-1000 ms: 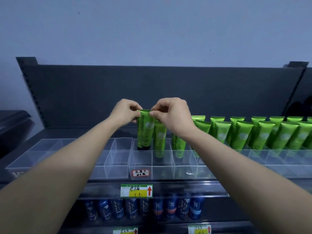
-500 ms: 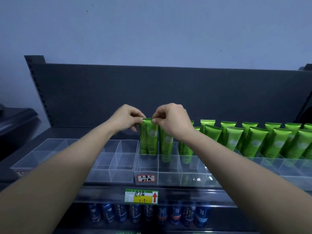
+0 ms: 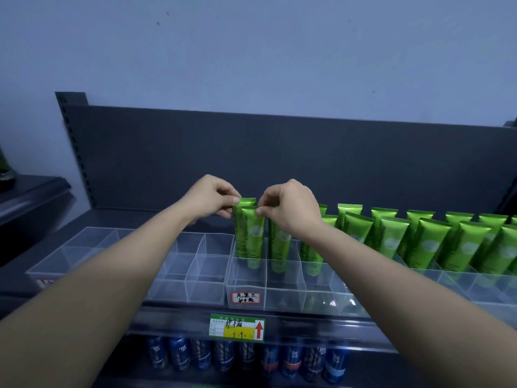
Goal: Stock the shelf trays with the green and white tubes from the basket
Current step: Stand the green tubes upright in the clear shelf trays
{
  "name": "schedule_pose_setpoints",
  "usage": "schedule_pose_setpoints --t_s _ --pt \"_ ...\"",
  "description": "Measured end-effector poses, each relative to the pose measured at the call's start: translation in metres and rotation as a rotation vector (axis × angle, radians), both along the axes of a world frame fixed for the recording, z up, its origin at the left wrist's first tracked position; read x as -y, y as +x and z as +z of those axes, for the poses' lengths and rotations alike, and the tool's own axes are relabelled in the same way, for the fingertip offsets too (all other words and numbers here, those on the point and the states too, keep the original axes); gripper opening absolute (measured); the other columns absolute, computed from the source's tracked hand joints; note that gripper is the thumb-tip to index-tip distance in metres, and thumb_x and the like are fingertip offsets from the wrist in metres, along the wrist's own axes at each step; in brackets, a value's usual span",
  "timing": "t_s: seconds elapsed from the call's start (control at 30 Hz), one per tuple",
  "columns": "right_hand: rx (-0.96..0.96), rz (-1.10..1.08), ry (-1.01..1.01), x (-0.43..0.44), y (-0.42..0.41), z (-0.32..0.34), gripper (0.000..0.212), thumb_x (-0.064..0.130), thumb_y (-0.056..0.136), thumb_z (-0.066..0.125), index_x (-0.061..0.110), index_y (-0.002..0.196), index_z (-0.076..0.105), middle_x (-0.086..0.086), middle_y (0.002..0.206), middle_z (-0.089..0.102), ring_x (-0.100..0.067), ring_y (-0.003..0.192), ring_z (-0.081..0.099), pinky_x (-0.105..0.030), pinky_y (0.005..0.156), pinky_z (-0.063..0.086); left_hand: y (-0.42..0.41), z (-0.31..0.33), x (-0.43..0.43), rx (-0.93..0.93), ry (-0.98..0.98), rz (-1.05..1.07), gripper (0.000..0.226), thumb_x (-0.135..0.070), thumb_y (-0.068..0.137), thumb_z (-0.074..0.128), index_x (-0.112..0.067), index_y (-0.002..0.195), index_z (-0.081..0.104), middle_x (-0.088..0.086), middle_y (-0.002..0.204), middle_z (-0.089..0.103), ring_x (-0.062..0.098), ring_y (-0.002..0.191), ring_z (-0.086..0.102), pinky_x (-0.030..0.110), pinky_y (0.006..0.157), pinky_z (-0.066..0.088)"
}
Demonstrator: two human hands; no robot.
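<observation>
L hand (image 3: 211, 198) & R hand (image 3: 291, 208) are seen near each other, not touching, fingers curled. Each is pinched on a top corner of a pair of green tubes (image 3: 251, 239) stood upright, one behind the other, crimped ends up: L on the left corner, R on the right. Which tube of the pair each hand grips can't be told. The pair is set in the leftmost compartment of a clear tray (image 3: 285, 299) at shelf centre. Other tubes (image 3: 425, 245) are stood in the next compartments & in a long leaning row to the R. A red-edged label (image 3: 245, 297) w/ handwriting is stuck on the tray front. A 2nd tray (image 3: 205, 264) is placed just to the L. A green/yellow price tag (image 3: 237, 329) w/ red arrow is fixed to the shelf edge below, and blue cans (image 3: 179, 355) are lined up underneath. A dark back panel (image 3: 307, 152) & pale wall (image 3: 251, 51) are seen behind.
</observation>
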State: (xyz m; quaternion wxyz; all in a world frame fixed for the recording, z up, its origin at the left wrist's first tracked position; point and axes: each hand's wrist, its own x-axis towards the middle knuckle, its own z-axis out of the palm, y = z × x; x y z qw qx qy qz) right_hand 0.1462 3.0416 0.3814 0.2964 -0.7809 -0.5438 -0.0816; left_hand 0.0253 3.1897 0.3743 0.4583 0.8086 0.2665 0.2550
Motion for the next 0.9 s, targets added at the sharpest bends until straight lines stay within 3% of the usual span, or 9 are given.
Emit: schedule_pose_setpoints --t_s 0.07,0.23,0.47,0.63,0.9 --pt "0.044 -0.006 -0.007 0.0 0.002 0.002 0.008 0.038 0.081 0.072 0.03 0.082 0.072 0.011 0.085 0.071 -0.013 0.101 0.051 -0.032 0.091 0.036 0.0 0.0 0.0 -0.001 -0.003 0.002 0.009 0.0 0.088 0.063 -0.005 0.084 0.069 0.013 0.076 0.066 0.019 0.067 0.065 0.026 0.065 0.06" --pt "0.068 0.005 0.009 -0.005 0.0 0.001 0.008 0.037 0.082 0.071 0.03 0.082 0.071 0.011 0.086 0.071 -0.013 0.1 0.049 -0.031 0.09 0.028 0.002 0.0 0.001 -0.001 -0.008 0.006 0.007 0.0 0.087 0.063 -0.003 0.084 0.068 0.012 0.074 0.065 0.017 0.065 0.064 0.026 0.066 0.06" --pt "-0.004 0.0 0.048 -0.01 0.002 -0.001 0.008 0.037 0.077 0.076 0.029 0.074 0.073 0.012 0.075 0.07 -0.014 0.091 0.06 -0.036 0.096 0.039 0.003 0.0 0.001 0.003 -0.018 0.009 0.01 0.0 0.087 0.063 -0.005 0.081 0.068 0.013 0.075 0.064 0.018 0.067 0.064 0.025 0.065 0.06" --pt "-0.054 0.013 0.058 -0.009 0.002 0.001 0.008 0.035 0.076 0.078 0.028 0.074 0.074 0.013 0.068 0.065 -0.016 0.089 0.061 -0.039 0.091 0.046 0.004 0.002 0.002 -0.002 -0.009 0.029 0.01 -0.001 0.087 0.064 -0.007 0.081 0.068 0.01 0.074 0.065 0.016 0.065 0.063 0.023 0.063 0.059" --pt "0.046 0.02 0.039 -0.006 0.001 -0.001 0.011 0.039 0.079 0.075 0.028 0.079 0.072 0.01 0.079 0.071 -0.015 0.092 0.059 -0.036 0.096 0.037 0.004 0.001 0.007 0.012 0.012 0.021 0.009 -0.001 0.087 0.064 -0.006 0.081 0.068 0.011 0.07 0.064 0.013 0.058 0.06 0.021 0.059 0.058"
